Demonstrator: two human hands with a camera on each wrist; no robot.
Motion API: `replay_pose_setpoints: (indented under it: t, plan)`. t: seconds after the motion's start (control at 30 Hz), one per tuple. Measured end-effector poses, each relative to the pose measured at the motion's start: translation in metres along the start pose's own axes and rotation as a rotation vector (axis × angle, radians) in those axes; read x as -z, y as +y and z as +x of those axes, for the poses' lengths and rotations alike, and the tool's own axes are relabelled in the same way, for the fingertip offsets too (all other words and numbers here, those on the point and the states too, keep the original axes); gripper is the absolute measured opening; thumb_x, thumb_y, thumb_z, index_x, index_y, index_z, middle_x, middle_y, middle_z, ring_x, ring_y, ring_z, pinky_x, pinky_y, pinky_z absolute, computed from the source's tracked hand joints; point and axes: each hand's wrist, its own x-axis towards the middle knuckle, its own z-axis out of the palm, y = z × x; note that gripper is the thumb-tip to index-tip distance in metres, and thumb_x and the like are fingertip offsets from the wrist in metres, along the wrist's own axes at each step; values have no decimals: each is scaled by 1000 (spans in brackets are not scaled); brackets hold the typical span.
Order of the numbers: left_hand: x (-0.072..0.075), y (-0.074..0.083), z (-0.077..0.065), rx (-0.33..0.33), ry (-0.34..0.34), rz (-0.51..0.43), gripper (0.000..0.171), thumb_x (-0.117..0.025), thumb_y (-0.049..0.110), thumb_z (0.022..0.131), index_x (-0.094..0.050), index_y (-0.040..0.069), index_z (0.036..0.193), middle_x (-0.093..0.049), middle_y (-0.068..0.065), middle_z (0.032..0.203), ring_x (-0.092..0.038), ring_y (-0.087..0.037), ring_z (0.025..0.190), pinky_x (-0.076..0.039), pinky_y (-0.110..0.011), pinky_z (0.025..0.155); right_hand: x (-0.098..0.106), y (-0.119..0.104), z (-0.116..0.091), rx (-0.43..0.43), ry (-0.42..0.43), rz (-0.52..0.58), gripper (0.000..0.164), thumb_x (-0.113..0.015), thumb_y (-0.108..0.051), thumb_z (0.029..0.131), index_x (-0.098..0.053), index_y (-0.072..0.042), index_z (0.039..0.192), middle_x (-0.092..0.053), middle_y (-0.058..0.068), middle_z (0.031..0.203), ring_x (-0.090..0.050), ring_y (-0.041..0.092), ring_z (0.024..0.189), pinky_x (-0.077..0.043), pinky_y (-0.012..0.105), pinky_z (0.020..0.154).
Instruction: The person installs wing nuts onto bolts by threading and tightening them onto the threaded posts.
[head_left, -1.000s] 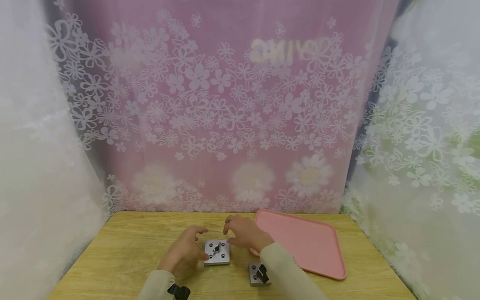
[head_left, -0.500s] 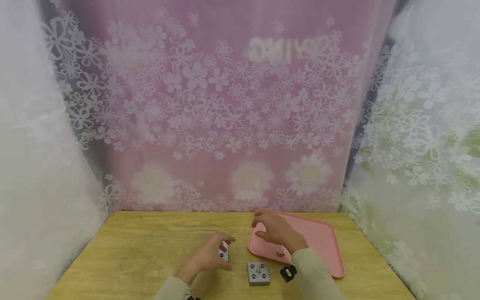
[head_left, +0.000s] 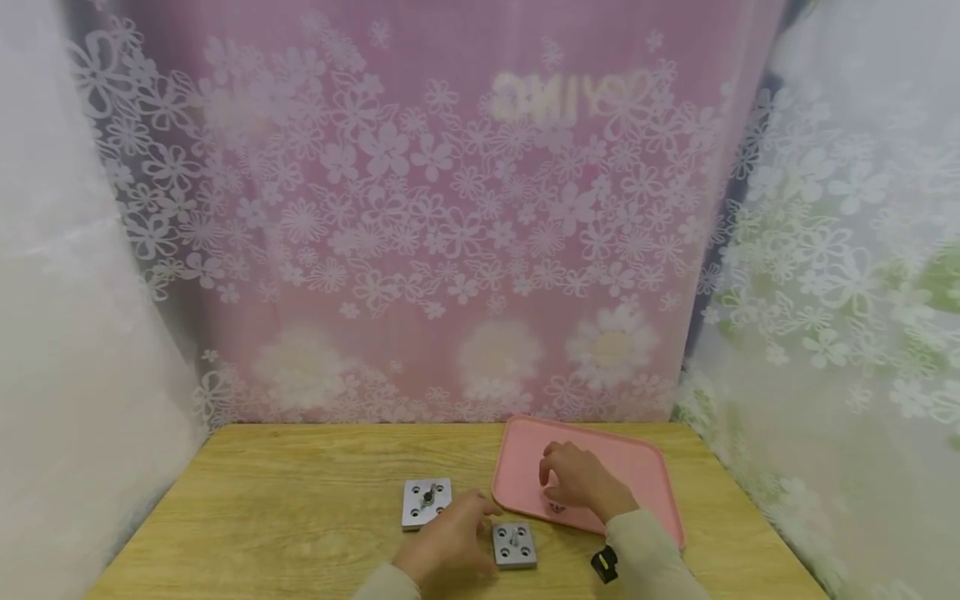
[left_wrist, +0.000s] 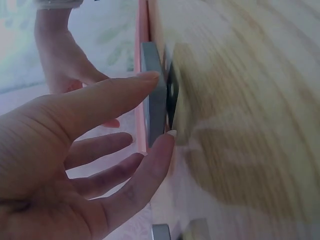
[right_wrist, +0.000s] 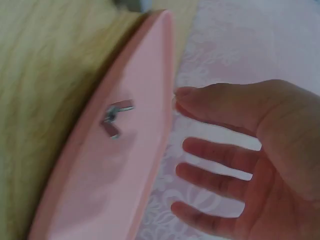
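My left hand (head_left: pixel 453 537) reaches beside the smaller metal plate (head_left: pixel 514 552), thumb and fingers spread toward it. In the left wrist view its thumb and index finger lie near that plate (left_wrist: pixel 155 95); whether they touch it I cannot tell. A bare stud stands up from the plate's middle, among several holes. My right hand (head_left: pixel 585 479) hovers over the pink tray (head_left: pixel 517 450), holding nothing, with its fingers loosely bent. A metal wing nut (right_wrist: pixel 112 117) lies in the tray just under that hand. Behind my left hand sits a larger metal plate (head_left: pixel 412 504) with a wing nut on its stud.
All of this rests on a wooden table (head_left: pixel 285 500). A pink flowered curtain (head_left: pixel 450 250) hangs at the back, and pale curtains (head_left: pixel 847 333) stand at the sides. The tray's raised rim runs close to the smaller plate.
My left hand has moved right from the larger plate to the smaller one. My right hand has swung right, away from the larger plate, and lowered over the wing nut in the tray.
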Motion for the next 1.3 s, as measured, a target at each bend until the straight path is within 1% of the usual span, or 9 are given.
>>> replay_pose_setpoints:
  t: [0.13, 0.37, 0.57, 0.73, 0.87, 1.0, 1.13, 1.2, 1.3]
  plan:
    - [-9, 5, 6, -4, -15, 37, 69, -99, 11, 58, -71, 3, 121, -65, -1, 116, -56, -5, 91, -50, -21, 83, -9, 7, -5, -59, -9, -26, 12, -85, -17, 81, -73, -16, 79, -65, 6, 99, -59, 30, 87, -54, 50, 68]
    - [-12, 7, 12, 70, -60, 100, 65, -99, 26, 64, -71, 5, 119, -67, 0, 117, -57, -4, 101, -51, -25, 91, -15, 16, -11, -96, -13, -29, 21, -85, -22, 81, -68, -17, 69, -62, 2, 91, -56, 26, 81, -53, 51, 67]
    - [-13, 8, 14, 42, -33, 168, 55, -99, 26, 64, -72, 7, 107, -68, 1, 110, -58, -6, 98, -52, -26, 90, -17, 16, -10, -147, -41, -1, 27, -85, -17, 80, -63, -19, 65, -59, -2, 78, -55, 21, 75, -53, 46, 66]
    - [-15, 9, 15, 16, 0, 194, 56, -101, 25, 60, -72, 9, 105, -69, 2, 107, -59, -7, 97, -52, -26, 91, -21, 18, -11, -136, -4, -33, 30, -86, -16, 77, -60, -18, 62, -56, -3, 69, -54, 18, 69, -51, 43, 61]
    - [-16, 9, 16, 9, 17, 200, 57, -101, 25, 58, -72, 9, 104, -70, 2, 105, -60, -7, 97, -52, -26, 90, -23, 19, -12, -83, 38, -40, 29, -84, -16, 78, -61, -18, 61, -56, -5, 67, -52, 16, 66, -49, 38, 57]
    - [-17, 9, 16, 16, 32, 176, 55, -101, 24, 58, -72, 9, 103, -70, 2, 104, -59, -7, 97, -52, -26, 90, -20, 18, -10, -51, 28, -37, 27, -84, -17, 79, -63, -20, 61, -60, -4, 75, -56, 17, 72, -50, 37, 60]
    - [-18, 9, 15, 28, 53, 134, 56, -101, 22, 56, -74, 7, 104, -71, 1, 102, -59, -7, 96, -51, -27, 89, -12, 13, -8, -9, -21, 10, 21, -85, -19, 80, -71, -20, 64, -72, 4, 100, -66, 26, 93, -57, 43, 71]
    - [-18, 9, 15, 35, 58, 112, 56, -101, 21, 56, -75, 6, 104, -72, 1, 101, -60, -7, 94, -52, -26, 87, -7, 9, -7, 34, -38, 52, 15, -85, -18, 80, -76, -21, 69, -74, 9, 113, -68, 30, 104, -59, 47, 78]
    - [-18, 9, 17, 49, 52, 86, 55, -101, 20, 57, -77, 5, 104, -73, 1, 98, -60, -6, 90, -52, -24, 84, 1, 0, -8, 101, -61, 118, 10, -84, -19, 83, -79, -22, 75, -73, 11, 121, -67, 32, 112, -58, 48, 88]
